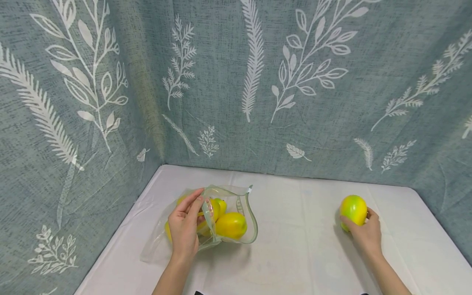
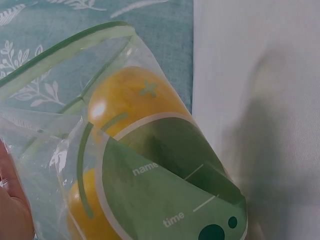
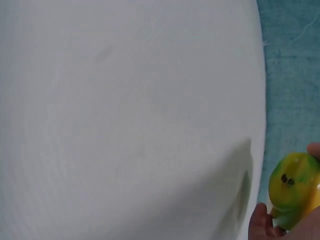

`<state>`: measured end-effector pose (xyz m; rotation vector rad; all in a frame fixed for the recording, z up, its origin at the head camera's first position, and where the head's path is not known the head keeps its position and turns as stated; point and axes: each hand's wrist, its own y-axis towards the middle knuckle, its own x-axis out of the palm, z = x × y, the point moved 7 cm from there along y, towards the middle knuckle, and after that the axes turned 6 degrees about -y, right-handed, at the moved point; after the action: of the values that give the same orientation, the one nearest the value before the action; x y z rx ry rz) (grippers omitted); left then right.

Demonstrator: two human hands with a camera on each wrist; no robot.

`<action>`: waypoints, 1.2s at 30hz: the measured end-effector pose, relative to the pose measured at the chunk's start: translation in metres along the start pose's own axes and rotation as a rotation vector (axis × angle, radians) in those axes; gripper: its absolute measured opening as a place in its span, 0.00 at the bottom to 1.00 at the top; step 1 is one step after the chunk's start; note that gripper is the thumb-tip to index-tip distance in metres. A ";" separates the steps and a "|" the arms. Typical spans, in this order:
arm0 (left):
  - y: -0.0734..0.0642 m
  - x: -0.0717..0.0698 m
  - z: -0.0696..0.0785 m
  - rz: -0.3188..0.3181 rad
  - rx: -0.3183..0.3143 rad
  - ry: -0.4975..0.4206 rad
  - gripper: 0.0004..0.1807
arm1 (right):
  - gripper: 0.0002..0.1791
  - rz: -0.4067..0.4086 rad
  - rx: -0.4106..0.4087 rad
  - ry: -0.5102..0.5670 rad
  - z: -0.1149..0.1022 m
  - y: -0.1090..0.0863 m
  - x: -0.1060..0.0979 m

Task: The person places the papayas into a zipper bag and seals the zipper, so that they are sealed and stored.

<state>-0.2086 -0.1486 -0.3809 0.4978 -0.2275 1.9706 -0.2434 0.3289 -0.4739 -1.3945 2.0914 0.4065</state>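
A clear zip bag with green print (image 1: 252, 229) lies at the left of the table, its mouth spread toward the right. My left hand (image 1: 185, 231) pinches the near edge of that mouth. Several yellow fruits (image 1: 231, 225) are inside; in the left wrist view, one fruit (image 2: 132, 92) shows through the film behind the words "name" and "time". Far to the right, my right hand (image 1: 368, 235) grips a yellow-green fruit (image 1: 354, 209) between thumb and fingers. Dark spots mark one end of this fruit (image 3: 289, 181) in the right wrist view. Whether it touches the table, I cannot tell.
A white cloth covers the table (image 1: 287, 254). Blue-green curtain (image 1: 228, 90) with white leaf prints hangs behind the table and along its sides. The table's right edge (image 1: 439, 221) runs beyond my right hand.
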 end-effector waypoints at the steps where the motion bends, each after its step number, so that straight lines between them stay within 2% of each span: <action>1: 0.000 0.000 0.000 -0.001 0.000 0.001 0.13 | 0.53 -0.007 -0.013 0.002 -0.003 -0.002 0.001; 5: 0.000 0.001 0.000 -0.006 0.000 0.001 0.13 | 0.55 -0.053 -0.051 0.001 -0.020 -0.012 0.006; 11: 0.000 0.001 0.000 -0.010 0.005 0.002 0.13 | 0.57 -0.171 -0.077 0.008 -0.047 -0.030 0.019; 18: 0.000 0.002 0.002 -0.014 0.007 -0.004 0.13 | 0.55 -0.279 -0.153 0.020 -0.082 -0.051 0.028; 25: 0.002 0.003 0.004 -0.027 0.016 -0.019 0.13 | 0.49 -0.321 -0.230 0.033 -0.117 -0.071 0.033; 36: 0.008 0.005 0.010 -0.031 0.042 0.033 0.13 | 0.41 -0.421 -0.373 0.109 -0.168 -0.099 0.048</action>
<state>-0.2153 -0.1518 -0.3687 0.4929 -0.1576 1.9551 -0.2166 0.1621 -0.3657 -2.0624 1.7913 0.5723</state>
